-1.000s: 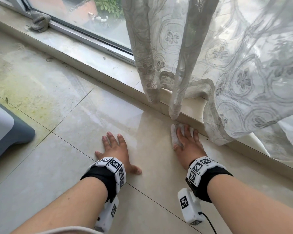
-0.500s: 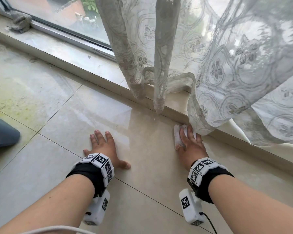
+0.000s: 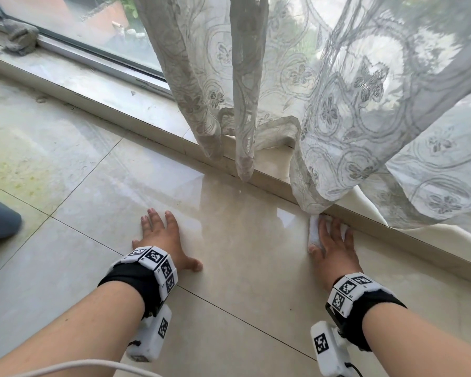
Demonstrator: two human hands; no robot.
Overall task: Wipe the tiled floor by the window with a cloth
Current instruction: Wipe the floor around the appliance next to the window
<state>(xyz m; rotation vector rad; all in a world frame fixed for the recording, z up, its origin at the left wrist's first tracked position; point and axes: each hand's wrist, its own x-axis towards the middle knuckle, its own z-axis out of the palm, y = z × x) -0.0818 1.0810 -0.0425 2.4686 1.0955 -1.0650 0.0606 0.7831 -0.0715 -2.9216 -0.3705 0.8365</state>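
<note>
Cloth: the white cloth (image 3: 313,231) lies on the tiled floor (image 3: 242,227), tight against the foot of the raised step (image 3: 120,85) below the window (image 3: 79,20). The hem of the lace curtain (image 3: 337,118) touches its far end.
Right hand: the right hand (image 3: 335,248) presses down on the cloth with fingers straight and spread, none curled round it. The cloth shows beside and between them.
Left hand: the left hand (image 3: 162,240) lies flat on the tile with fingers out, well apart from the right and holding nothing. To me it looks like a prop for the person's weight.
What has changed: over the last second the right hand has slid the cloth to the person's right along the foot of the step. It has gone from below the narrow hanging fold of curtain to beneath the wide drape. The left hand has kept its place by the grout line.
Meaning for the task: I'd say a stroke along the floor's window edge is under way, and that strip is being covered.
Left to do: the yellowish stain (image 3: 25,164) toward the floor's left edge looks untouched, so plenty remains.
Watch for: the curtain hem could get dragged under the cloth if the stroke runs further right.
</note>
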